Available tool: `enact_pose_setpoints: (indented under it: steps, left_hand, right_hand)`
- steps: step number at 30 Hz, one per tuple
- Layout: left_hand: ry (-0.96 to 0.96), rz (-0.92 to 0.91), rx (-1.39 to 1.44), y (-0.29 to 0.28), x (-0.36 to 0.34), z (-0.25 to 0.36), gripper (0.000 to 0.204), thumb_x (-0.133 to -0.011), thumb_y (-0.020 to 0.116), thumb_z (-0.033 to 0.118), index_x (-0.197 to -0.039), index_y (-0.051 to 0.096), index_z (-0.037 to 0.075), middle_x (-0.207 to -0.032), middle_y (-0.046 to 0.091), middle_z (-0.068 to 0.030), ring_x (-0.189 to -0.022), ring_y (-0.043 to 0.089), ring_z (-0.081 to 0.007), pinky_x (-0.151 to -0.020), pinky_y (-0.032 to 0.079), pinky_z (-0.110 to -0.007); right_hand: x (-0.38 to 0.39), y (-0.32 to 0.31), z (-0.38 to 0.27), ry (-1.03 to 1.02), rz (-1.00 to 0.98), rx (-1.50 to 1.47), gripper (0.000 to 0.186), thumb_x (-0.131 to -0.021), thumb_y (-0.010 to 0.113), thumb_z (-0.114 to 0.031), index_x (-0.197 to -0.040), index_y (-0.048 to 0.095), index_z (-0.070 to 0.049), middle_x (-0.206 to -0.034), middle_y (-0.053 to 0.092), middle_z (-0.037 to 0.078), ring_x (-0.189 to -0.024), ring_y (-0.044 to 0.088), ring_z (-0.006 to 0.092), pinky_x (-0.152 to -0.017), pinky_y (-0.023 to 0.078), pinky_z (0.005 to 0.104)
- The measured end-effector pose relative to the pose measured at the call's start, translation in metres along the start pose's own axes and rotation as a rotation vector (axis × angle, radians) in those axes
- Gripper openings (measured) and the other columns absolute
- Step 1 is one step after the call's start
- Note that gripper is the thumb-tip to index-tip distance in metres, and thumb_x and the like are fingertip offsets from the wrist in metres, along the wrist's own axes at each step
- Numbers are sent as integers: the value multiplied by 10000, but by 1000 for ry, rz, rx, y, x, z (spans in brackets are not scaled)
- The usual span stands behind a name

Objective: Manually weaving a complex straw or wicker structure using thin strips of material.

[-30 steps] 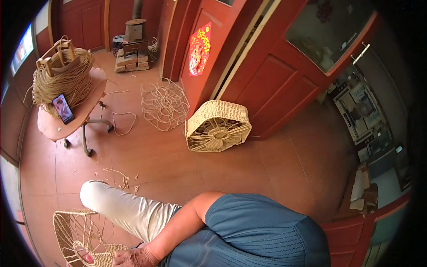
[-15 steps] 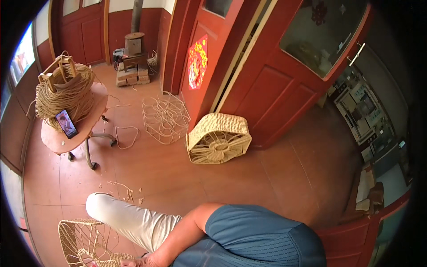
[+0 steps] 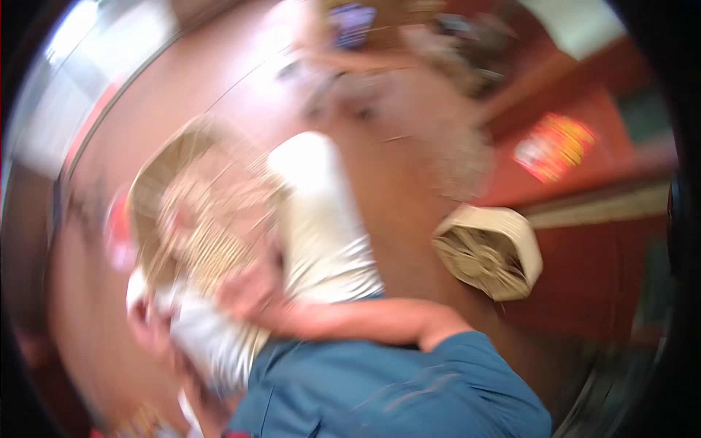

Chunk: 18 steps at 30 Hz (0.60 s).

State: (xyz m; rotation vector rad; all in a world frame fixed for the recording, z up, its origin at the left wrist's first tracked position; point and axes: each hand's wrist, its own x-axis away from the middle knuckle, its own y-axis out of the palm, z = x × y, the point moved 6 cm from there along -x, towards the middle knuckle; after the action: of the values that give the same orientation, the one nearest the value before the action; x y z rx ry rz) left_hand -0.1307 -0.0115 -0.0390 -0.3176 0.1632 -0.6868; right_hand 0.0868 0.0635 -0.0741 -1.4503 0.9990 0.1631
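A half-woven straw-coloured basket (image 3: pixel 157 175) stands tilted over my lap, its wall on the left and loose cords across its open middle. My right hand (image 3: pixel 252 288) is closed on the densely woven part of the basket, near my light-coloured trouser leg (image 3: pixel 321 219). My left hand (image 3: pixel 150 321) is raised beside the basket's lower left edge; motion smears its fingers, and whether it touches the weave I cannot tell.
A second, six-sided woven basket (image 3: pixel 522 255) leans on its side by the red door (image 3: pixel 591 270). Loose cord (image 3: pixel 460 157) lies on the reddish floor. At the back stands a wheeled stool with a phone (image 3: pixel 352 25). A blurred red-and-white thing (image 3: pixel 120 230) is left of the basket.
My view has swung left and down. The half-woven basket now shows whole near the middle left, and my left hand has come into sight. The stool and the red door have shifted right.
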Motion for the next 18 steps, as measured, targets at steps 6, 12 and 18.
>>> enact_pose_setpoints:
  steps: [6, 12, 18]
  left_hand:
    - [-197, -120, 278, 2, 65, -24, 202, -1105, 656, 222, -1103, 668, 20, -945, 678, -58, -734, 661, -111, -680, 579, -279]
    - [-496, -252, 621, 65, 85, -33, 405, -1086, 658, 144, -1443, 535, -5, -1177, 724, -106, -960, 689, -137, -850, 600, -307]
    - [-433, -301, 884, 88, 72, -40, 464, -1053, 668, 76, -1476, 494, -3, -1230, 736, -126, -1029, 707, -165, -868, 573, -297]
  right_hand:
    - [-20, -25, 11, 69, -271, -217, 213, -918, 737, -190, -1126, 722, -150, -971, 567, 27, -928, 585, 224, -800, 409, 420]
    - [-37, -28, -1, 27, -322, -173, 180, -899, 771, -238, -1060, 711, -187, -971, 546, 17, -922, 560, 223, -783, 396, 406]
    - [-29, -23, 4, 14, -294, -162, 174, -915, 791, -269, -1063, 718, -215, -963, 542, 10, -894, 544, 219, -766, 387, 396]
